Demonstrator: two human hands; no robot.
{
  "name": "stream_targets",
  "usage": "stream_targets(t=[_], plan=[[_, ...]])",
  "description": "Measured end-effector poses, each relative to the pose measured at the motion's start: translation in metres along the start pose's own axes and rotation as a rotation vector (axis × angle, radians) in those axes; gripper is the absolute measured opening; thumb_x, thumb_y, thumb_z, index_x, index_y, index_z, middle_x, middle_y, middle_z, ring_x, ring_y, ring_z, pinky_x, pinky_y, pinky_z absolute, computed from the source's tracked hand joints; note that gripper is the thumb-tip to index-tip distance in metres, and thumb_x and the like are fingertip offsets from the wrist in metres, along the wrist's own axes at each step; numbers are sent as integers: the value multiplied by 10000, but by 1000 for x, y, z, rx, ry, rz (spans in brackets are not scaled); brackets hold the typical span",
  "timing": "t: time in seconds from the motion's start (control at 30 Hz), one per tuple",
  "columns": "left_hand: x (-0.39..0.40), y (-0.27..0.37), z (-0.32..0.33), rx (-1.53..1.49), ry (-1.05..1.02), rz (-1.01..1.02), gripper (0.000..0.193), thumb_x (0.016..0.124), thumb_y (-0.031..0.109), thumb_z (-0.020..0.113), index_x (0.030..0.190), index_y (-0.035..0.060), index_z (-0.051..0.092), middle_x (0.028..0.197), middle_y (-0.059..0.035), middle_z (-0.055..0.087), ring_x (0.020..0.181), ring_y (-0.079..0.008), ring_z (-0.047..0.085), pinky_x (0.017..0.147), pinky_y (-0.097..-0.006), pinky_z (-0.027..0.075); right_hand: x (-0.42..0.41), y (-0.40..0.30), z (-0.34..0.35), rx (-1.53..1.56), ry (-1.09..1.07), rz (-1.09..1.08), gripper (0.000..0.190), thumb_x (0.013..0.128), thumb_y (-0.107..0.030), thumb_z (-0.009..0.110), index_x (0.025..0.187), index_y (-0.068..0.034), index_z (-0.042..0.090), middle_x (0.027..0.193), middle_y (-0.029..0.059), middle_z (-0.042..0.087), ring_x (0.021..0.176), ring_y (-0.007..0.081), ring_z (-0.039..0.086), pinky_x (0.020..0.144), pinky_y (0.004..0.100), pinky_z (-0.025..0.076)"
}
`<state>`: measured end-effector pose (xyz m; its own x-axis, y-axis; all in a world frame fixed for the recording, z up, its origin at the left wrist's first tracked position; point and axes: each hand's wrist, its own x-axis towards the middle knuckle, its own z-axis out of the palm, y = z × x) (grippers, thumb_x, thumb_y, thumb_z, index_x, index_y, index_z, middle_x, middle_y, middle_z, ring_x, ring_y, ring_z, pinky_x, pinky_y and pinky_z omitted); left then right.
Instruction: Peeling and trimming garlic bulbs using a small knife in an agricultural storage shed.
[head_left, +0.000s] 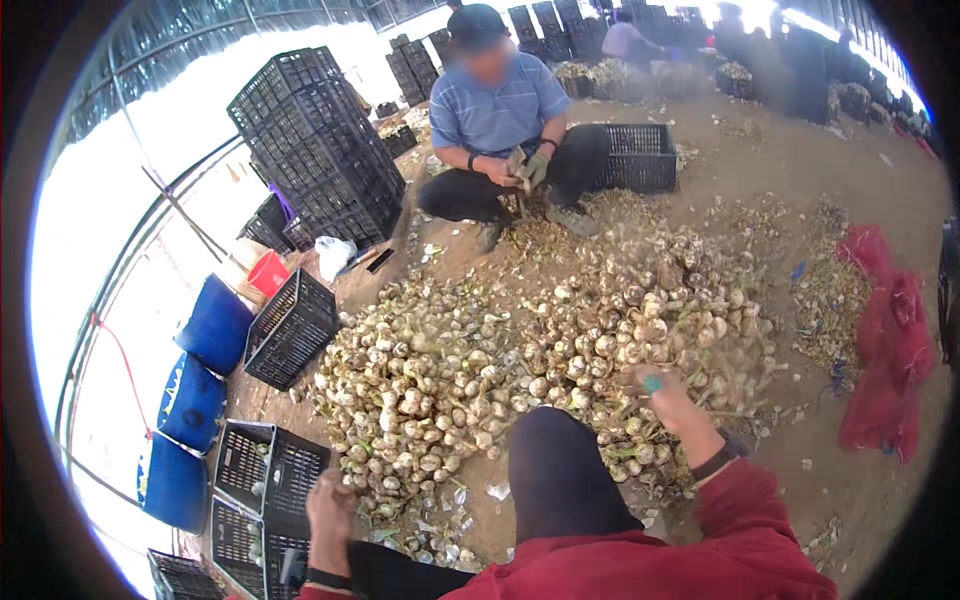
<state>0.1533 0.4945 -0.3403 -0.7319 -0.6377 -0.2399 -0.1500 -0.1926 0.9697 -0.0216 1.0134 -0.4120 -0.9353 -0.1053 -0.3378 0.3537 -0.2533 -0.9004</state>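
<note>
In front of me, garlic bulbs (420, 397) with stalks lie in a broad heap on the ground. My right hand (667, 397) reaches over the heap's right part, a teal covering on one finger. Blur hides whether it grips a bulb. My left hand (330, 506) is at the heap's left edge, beside black plastic crates (296, 461). Its fingers look bent, but what they hold, if anything, is unclear. A dark grey object (294, 566) sits near the left wrist, too indistinct to name. My bent knee (566, 472) stands between the hands.
Opposite sits a person (499, 112) handling something, a black crate (637, 159) alongside. Stacked crates (315, 142), a red bucket (268, 273), another crate (291, 330) and blue containers (214, 322) line the left. Red mesh bags (889, 345) lie right. More people work behind.
</note>
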Motion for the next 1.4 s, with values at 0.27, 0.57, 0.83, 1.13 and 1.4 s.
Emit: stream_targets(t=[0.27, 0.57, 0.83, 1.13, 1.4], plan=[[1, 59, -11, -126, 115, 176, 238, 877, 117, 457, 1111, 79, 478, 788, -25, 555, 668, -127, 526, 562, -247, 433, 42, 14, 27, 191, -157, 100, 269, 911, -288, 461, 989, -54, 569, 918, 53, 591, 854, 163, 547, 717, 298, 455], [15, -6, -10, -51, 182, 172, 210, 862, 111, 464, 1047, 27, 517, 736, -37, 535, 630, -134, 501, 581, -262, 409, 57, 9, 56, 53, -119, 102, 273, 915, -255, 440, 1003, -26, 560, 878, 54, 586, 796, 148, 549, 676, 274, 462], [25, -175, -71, 90, 233, -409, 333, 818, 12, 446, 1151, 22, 448, 809, -94, 579, 677, -196, 586, 533, -305, 474, 68, -1, 59, -30, -28, 89, 230, 927, -190, 401, 987, -15, 539, 858, 57, 560, 738, 144, 516, 621, 283, 443], [49, -242, -115, 60, 261, -475, 413, 807, 89, 538, 1198, 29, 419, 922, -134, 576, 787, -264, 591, 617, -343, 487, 115, 17, 114, -158, 73, 110, 158, 896, -156, 490, 945, -30, 571, 816, 35, 558, 710, 126, 501, 601, 267, 427], [71, -261, -110, 184, 220, -437, 432, 808, 92, 535, 1217, 37, 407, 962, -136, 560, 828, -262, 573, 651, -338, 480, 183, -12, 145, -501, 244, -305, 232, 875, -141, 513, 1080, -31, 515, 947, 95, 578, 757, 149, 518, 683, 289, 426]])
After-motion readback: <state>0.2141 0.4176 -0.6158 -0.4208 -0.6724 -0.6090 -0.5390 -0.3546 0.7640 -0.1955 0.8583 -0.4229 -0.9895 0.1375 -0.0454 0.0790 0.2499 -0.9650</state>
